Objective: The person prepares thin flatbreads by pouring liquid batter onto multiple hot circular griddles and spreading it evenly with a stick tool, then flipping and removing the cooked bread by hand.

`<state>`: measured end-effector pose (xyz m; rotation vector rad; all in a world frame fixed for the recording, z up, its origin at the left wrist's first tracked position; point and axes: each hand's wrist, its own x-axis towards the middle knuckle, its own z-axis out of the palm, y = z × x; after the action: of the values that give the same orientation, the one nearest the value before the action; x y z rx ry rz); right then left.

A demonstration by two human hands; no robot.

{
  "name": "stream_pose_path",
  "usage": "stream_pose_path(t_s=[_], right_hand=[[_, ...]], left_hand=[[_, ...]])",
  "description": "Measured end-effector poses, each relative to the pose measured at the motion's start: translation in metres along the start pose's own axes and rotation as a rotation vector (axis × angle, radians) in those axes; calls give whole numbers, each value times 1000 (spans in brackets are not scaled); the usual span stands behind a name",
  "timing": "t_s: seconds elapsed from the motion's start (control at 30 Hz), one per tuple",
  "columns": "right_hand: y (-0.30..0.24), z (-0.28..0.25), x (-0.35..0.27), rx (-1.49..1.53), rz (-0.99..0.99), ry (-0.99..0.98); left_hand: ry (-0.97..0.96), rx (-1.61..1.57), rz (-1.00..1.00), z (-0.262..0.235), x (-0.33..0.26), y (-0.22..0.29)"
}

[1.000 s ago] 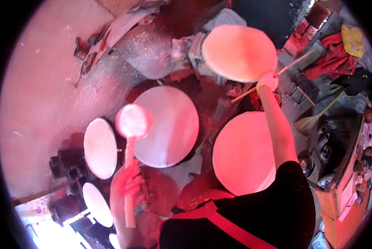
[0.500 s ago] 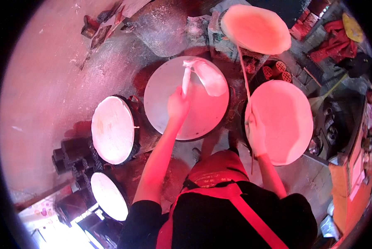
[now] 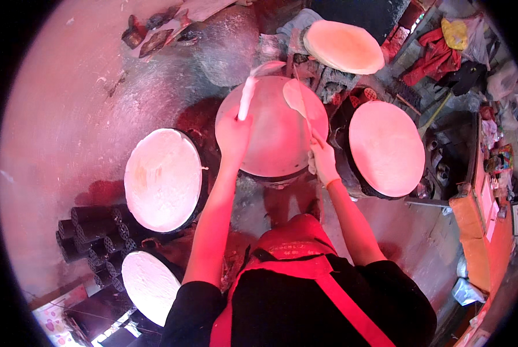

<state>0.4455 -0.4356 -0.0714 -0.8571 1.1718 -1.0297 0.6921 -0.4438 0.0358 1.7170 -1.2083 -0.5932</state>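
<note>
Floor-level kitchen, four round griddles. Centre griddle (image 3: 270, 130), frame middle: left hand (image 3: 234, 132) fingers clasp white spreader (image 3: 247, 95); right hand (image 3: 323, 162) fingers grip thin stick (image 3: 303, 107) lifting crepe edge (image 3: 293, 95). Best kept low, slow peel.

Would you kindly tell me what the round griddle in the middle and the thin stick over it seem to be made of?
The round griddle looks like smooth metal with a dark rim, though pink light hides its colour. The thin stick in the right hand looks like pale wood or bamboo; too slim to tell.
</note>
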Motion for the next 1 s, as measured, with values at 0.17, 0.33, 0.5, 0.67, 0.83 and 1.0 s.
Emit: stream_pose_path(t_s=[0.17,0.33,0.5,0.67,0.83,1.0], right_hand=[[23,14,-52,136,-42,239],[19,73,-41,191,19,136],[5,105,26,29,-64,11],[-15,43,-1,4,178,-338],[0,5,-35,43,152,61],[-20,31,-17,-67,217,-223]], left_hand=[[-143,-563,-330,-41,-93,-39],[-184,-687,-564,-69,-177,-47],[17,-861,-661,-78,-216,-41],[28,-729,-678,-95,-229,-55],[4,-720,-708,-95,-245,-63],[69,-743,-772,-81,-250,-51]])
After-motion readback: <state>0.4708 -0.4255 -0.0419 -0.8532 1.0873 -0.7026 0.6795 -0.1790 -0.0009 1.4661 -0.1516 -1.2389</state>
